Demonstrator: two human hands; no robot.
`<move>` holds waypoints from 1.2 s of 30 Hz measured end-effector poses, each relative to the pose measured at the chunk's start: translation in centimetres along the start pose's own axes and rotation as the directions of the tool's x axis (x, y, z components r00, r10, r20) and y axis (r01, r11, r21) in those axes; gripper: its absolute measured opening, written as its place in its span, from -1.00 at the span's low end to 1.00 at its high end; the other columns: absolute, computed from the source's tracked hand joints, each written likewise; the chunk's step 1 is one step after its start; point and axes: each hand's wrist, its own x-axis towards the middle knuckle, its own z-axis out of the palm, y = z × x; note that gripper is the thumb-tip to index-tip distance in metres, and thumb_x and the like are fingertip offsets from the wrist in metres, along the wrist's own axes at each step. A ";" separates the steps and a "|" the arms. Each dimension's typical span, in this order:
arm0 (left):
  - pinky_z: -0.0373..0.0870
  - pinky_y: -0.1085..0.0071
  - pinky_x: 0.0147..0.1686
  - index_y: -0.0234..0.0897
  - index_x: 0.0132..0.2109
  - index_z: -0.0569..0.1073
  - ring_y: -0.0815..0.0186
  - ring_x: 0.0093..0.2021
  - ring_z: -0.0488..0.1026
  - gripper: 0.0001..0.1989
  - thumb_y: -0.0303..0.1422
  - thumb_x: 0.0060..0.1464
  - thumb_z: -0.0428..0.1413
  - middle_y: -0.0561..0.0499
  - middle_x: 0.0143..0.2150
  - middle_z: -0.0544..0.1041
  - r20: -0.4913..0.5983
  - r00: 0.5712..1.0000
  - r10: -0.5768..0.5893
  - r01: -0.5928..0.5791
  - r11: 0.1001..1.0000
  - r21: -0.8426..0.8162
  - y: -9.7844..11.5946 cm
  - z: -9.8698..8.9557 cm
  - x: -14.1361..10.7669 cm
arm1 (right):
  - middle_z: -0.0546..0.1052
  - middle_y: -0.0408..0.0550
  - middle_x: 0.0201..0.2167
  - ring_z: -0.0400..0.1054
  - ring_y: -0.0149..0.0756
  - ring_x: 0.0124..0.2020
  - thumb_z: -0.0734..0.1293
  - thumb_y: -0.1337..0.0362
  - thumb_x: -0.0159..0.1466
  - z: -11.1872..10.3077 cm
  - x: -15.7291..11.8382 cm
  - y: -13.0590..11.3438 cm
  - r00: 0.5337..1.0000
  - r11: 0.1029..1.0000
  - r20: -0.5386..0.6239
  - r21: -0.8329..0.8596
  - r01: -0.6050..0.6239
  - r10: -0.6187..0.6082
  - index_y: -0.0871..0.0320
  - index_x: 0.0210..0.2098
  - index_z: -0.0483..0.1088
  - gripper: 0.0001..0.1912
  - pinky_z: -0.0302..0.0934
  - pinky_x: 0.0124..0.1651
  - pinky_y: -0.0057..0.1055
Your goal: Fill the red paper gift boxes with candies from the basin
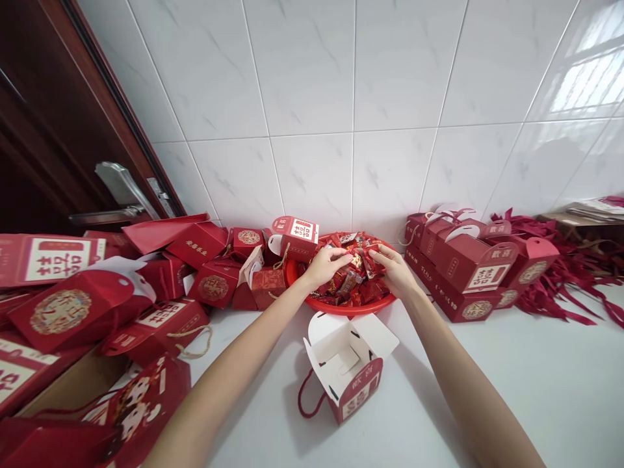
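Note:
A red basin [351, 309] full of small wrapped candies [351, 286] sits against the tiled wall, and both hands are over it. With thumb and fingers closed, my left hand [327, 265] grips a red-and-gold wrapped candy [357, 261]. My right hand [394, 269] is at the basin's right side, its fingertips pinched among the candies; what they hold is too small to make out. In front of the basin stands an open red gift box [358, 393] with a white inside and a dark red cord handle. No candy shows inside this box.
Many red gift boxes [214, 286] are piled on the left, some with rope handles. More boxes [453, 260] are stacked to the right, beside a heap of dark red ribbons [541, 279]. A wooden door [43, 117] with a metal handle is at the far left.

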 end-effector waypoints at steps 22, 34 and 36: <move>0.33 0.37 -0.37 -0.24 -0.52 0.55 0.15 -0.41 0.52 -0.86 -0.41 -0.03 0.21 -0.04 -0.55 0.55 0.140 0.973 -0.186 0.005 0.617 0.787 -0.1 1.9 -1.4 | 0.61 -0.16 -0.43 0.45 -0.26 -0.42 0.62 0.12 -0.15 -0.2 0.5 0.5 0.993 0.997 -0.097 0.043 0.065 -0.061 0.07 -0.45 0.48 -0.65 0.37 -0.34 -0.36; 0.39 0.41 -0.28 -0.31 -0.30 0.58 0.25 -0.31 0.52 -0.77 -0.22 0.06 0.17 -0.03 -0.34 0.61 0.204 0.968 -0.145 0.070 0.939 0.336 6.0 -1.7 -7.9 | 0.60 -0.17 -0.47 0.42 -0.34 -0.47 0.62 0.15 -0.15 0.3 -0.1 -0.6 0.999 1.000 -0.031 0.011 0.027 -0.027 0.10 -0.45 0.51 -0.67 0.33 -0.41 -0.44; 0.36 0.42 -0.28 -0.29 -0.20 0.60 0.24 -0.28 0.52 -0.74 -0.20 0.08 0.18 -0.02 -0.30 0.62 0.220 0.961 -0.167 0.034 0.862 0.506 7.2 -2.0 -10.0 | 0.59 -0.16 -0.45 0.43 -0.33 -0.44 0.59 0.13 -0.09 0.8 -0.9 -1.6 0.997 0.998 0.072 -0.058 0.034 -0.030 0.11 -0.41 0.53 -0.69 0.32 -0.36 -0.44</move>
